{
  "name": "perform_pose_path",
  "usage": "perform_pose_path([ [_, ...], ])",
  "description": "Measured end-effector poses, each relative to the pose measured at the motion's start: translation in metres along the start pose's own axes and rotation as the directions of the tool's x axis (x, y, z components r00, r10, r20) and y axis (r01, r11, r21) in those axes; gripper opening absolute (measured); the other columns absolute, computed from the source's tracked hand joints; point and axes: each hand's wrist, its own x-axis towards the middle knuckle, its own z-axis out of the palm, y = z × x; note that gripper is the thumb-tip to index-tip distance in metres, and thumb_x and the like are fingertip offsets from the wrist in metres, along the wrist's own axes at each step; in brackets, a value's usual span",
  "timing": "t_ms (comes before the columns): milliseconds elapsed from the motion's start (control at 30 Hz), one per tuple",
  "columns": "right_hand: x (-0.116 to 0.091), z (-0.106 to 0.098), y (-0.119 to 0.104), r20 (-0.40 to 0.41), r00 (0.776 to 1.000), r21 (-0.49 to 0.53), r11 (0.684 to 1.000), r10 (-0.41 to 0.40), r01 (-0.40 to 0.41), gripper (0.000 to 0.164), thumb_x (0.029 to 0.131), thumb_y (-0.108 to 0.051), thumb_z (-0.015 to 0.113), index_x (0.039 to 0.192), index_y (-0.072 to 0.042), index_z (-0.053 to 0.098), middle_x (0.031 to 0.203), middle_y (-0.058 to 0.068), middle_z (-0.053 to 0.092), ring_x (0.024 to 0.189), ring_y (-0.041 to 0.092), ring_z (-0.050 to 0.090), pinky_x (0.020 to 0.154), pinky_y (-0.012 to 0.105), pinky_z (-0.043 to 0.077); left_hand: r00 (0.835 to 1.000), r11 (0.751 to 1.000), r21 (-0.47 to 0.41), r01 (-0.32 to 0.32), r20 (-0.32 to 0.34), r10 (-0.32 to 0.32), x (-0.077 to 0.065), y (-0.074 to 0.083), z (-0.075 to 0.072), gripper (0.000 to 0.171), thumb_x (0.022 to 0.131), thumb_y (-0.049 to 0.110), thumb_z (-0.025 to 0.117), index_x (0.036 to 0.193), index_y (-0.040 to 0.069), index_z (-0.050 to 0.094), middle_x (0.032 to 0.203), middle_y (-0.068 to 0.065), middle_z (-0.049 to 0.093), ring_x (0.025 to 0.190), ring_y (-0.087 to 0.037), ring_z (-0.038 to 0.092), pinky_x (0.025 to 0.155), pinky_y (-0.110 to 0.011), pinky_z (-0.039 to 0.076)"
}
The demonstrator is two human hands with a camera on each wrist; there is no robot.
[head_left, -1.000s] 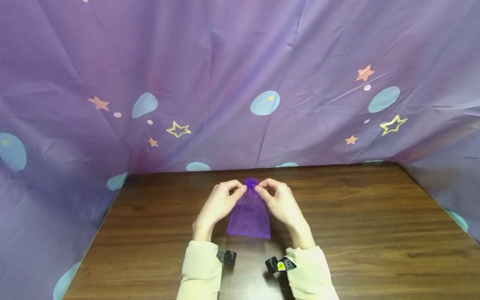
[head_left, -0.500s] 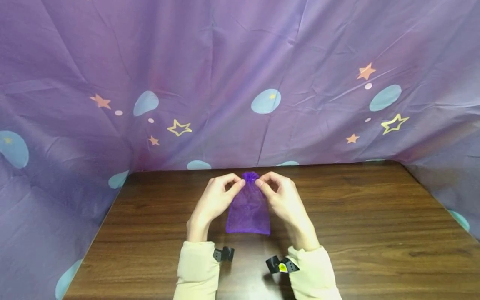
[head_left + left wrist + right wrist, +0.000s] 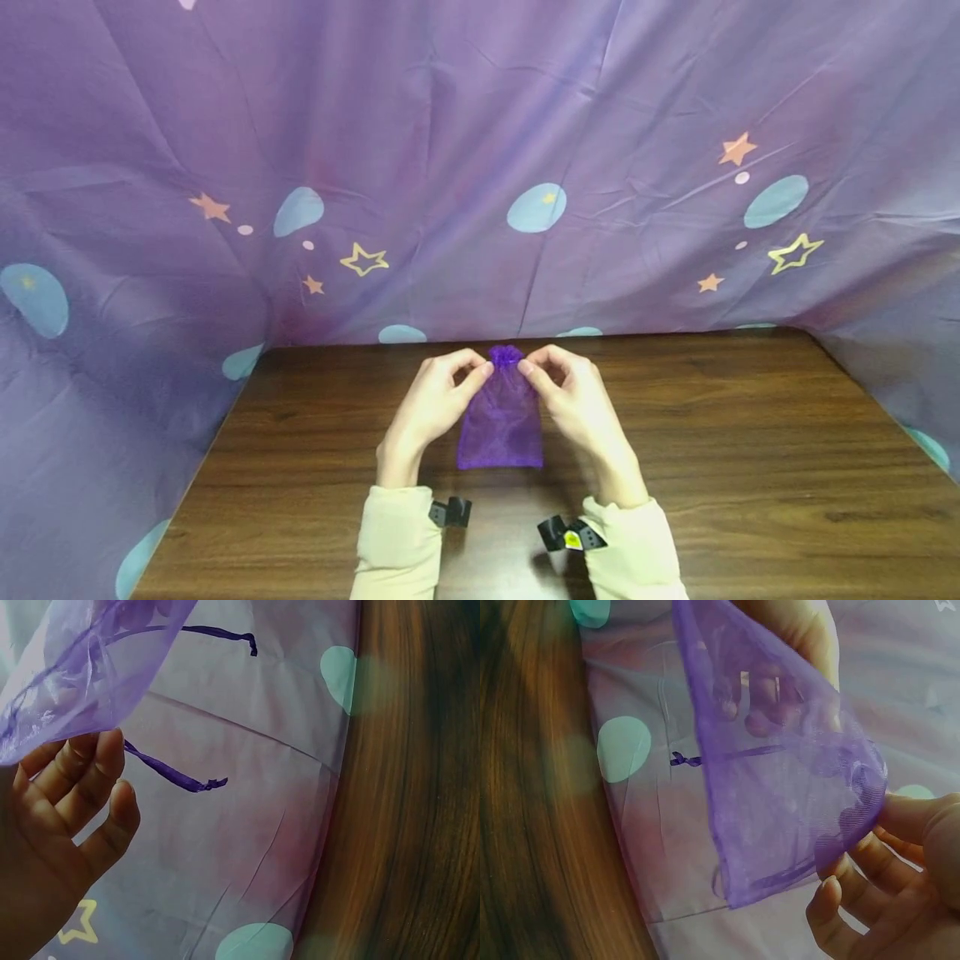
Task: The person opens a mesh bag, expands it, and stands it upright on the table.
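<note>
A sheer purple drawstring pouch (image 3: 501,425) hangs between the two hands, its neck gathered into a ruffle at the top. My left hand (image 3: 438,396) pinches the left side of the neck between thumb and index finger. On the opposite side, my right hand (image 3: 573,400) pinches the neck the same way. The left wrist view shows a knotted drawstring end (image 3: 176,776) dangling beyond the fingers. Through the mesh in the right wrist view, the fingers of the left hand (image 3: 765,697) show, and another knotted ribbon end (image 3: 684,759) sticks out past the bag's edge.
The brown wood-grain table (image 3: 750,433) spreads out below both hands. A purple cloth backdrop (image 3: 465,150) printed with stars and blue ovals encloses its back and sides. Black camera mounts, one of them at the left wrist (image 3: 452,512), protrude inward from the cream sleeves (image 3: 401,537).
Both hands have risen slightly and spread a little apart, and the neck of the pouch has widened from its tight bunch. The pinch on both sides is unchanged.
</note>
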Motion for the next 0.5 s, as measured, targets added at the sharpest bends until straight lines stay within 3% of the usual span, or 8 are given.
perform_pose_path([
  [133, -0.003, -0.003, -0.016, 0.002, 1.000, -0.002, 1.000, -0.003, 0.003, 0.008, 0.093, -0.004, 0.065, 0.089, 0.003, 0.068, 0.073, 0.008, 0.063, 0.061, 0.011, 0.052, 0.058, 0.024, 0.042, 1.000, 1.000, -0.003, 0.003, 0.002, -0.003, 0.000, -0.001, 0.000, 0.016, 0.098, 0.023, 0.061, 0.088, 0.014, 0.069, 0.074, 0.006, 0.061, 0.043, -0.003, 0.034, 0.044, -0.029, 0.037],
  [333, -0.006, -0.006, -0.029, 0.002, 1.000, 0.009, 1.000, -0.017, 0.017, 0.008, 0.092, 0.002, 0.063, 0.086, 0.007, 0.066, 0.073, 0.015, 0.064, 0.064, 0.030, 0.058, 0.059, 0.022, 0.044, 1.000, 1.000, -0.001, -0.003, -0.012, 0.003, 0.000, -0.001, -0.001, 0.017, 0.098, 0.022, 0.061, 0.086, 0.014, 0.069, 0.073, 0.006, 0.061, 0.044, -0.004, 0.035, 0.045, -0.029, 0.036],
  [500, -0.006, -0.008, -0.028, 0.003, 1.000, -0.003, 1.000, -0.015, 0.015, 0.008, 0.092, 0.002, 0.063, 0.086, 0.007, 0.066, 0.073, 0.015, 0.064, 0.062, 0.021, 0.057, 0.059, 0.023, 0.045, 1.000, 1.000, -0.014, -0.004, -0.012, 0.003, 0.000, -0.002, 0.000, 0.016, 0.098, 0.021, 0.061, 0.086, 0.013, 0.069, 0.073, 0.006, 0.061, 0.043, -0.003, 0.033, 0.043, -0.028, 0.034],
])
